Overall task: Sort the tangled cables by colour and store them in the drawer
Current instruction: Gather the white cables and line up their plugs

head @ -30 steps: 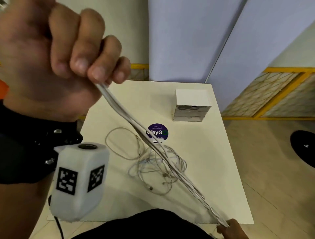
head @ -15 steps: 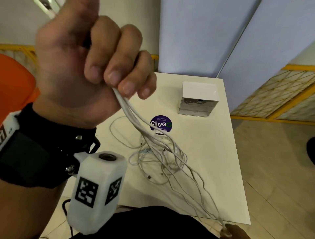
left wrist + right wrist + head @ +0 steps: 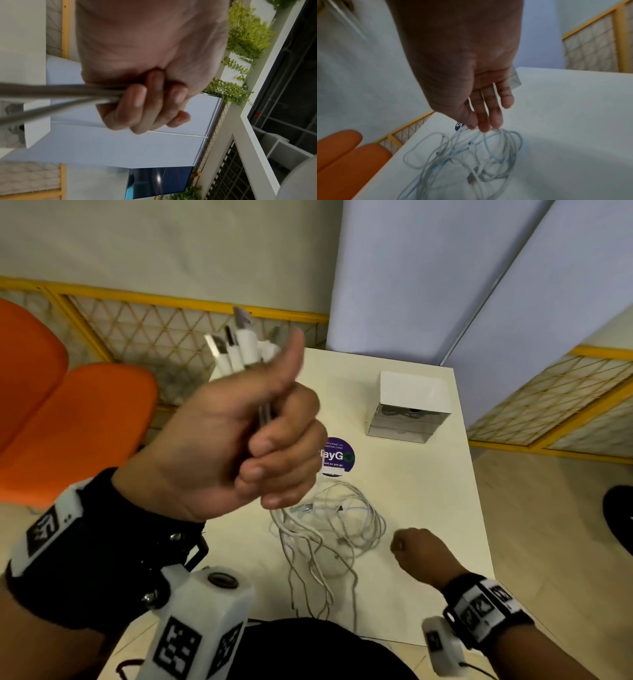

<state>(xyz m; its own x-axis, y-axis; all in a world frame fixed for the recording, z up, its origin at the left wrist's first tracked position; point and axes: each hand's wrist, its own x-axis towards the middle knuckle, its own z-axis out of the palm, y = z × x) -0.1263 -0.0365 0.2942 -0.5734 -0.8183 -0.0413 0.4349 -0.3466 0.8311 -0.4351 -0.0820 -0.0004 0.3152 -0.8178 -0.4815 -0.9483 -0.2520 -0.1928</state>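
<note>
1. Left hand (image 3: 236,440) raised well above the tabletop (image 3: 428,508), fist curled tight round a bundle of white cables (image 3: 329,525); plug ends (image 3: 236,350) stick up past the thumb.
2. From the fist the cable strands fall down and toward the person into a loose tangle on the tabletop, just below and right of the left hand. Long axis of the held run: roughly vertical.
3. Right hand (image 3: 416,553) low, just beside the tangle's right edge, the nearer hand. Fingers (image 3: 488,119) near-straight, tips touching a loop; no closed grasp visible.
4. Drawer unit (image 3: 409,409) stands at the far side, well apart from both hands.
5. Hidden: individual cable count, knots, tail ends over the near edge. Wrist views blurred.
</note>
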